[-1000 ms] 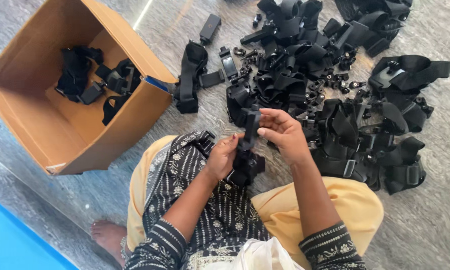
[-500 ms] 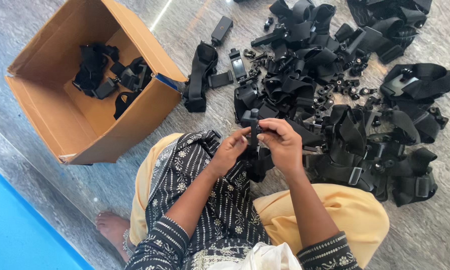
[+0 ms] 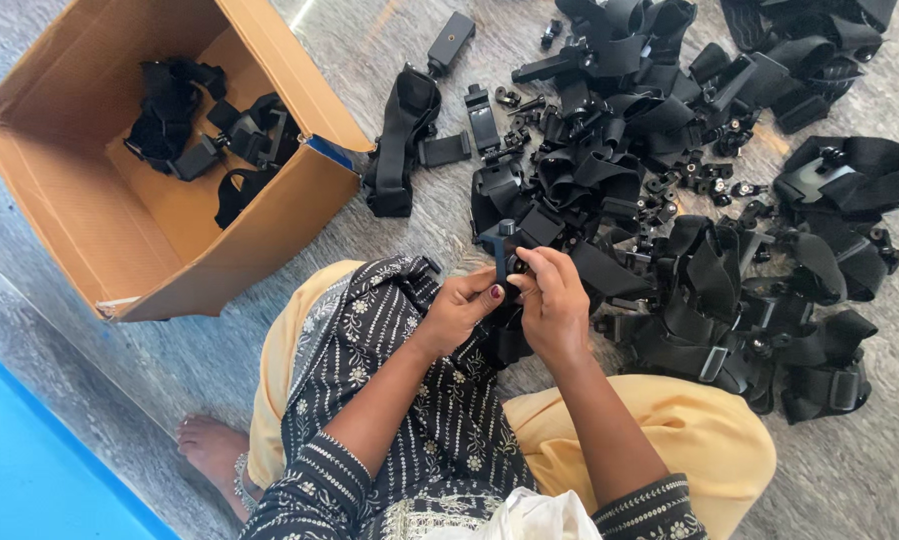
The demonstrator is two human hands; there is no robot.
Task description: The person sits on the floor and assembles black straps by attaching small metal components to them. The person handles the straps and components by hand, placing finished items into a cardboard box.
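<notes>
1. Grey streaked stone floor point(image 3: 389, 60) fills the frame, with a blue strip point(image 3: 29, 470) along the lower left edge.
2. At upper left an open cardboard box point(image 3: 89, 230) lies on the floor, with a few black straps and mounts point(image 3: 209, 140) inside it.
3. At lower centre a seated person in a black patterned top and yellow trousers point(image 3: 689, 420) is seen from above, a bare foot point(image 3: 209, 450) at lower left.
4. Left hand point(image 3: 457, 312), centre frame, has its fingers curled closed on a small black clamp mount point(image 3: 501, 250), thumb tip against it.
5. Right hand point(image 3: 552, 305), touching the left, pinches the same mount from the other side, fingers bent tight.
6. From upper centre to right, a large pile of black straps point(image 3: 689, 200), buckles and small screws is spread on the floor just beyond the hands.
</notes>
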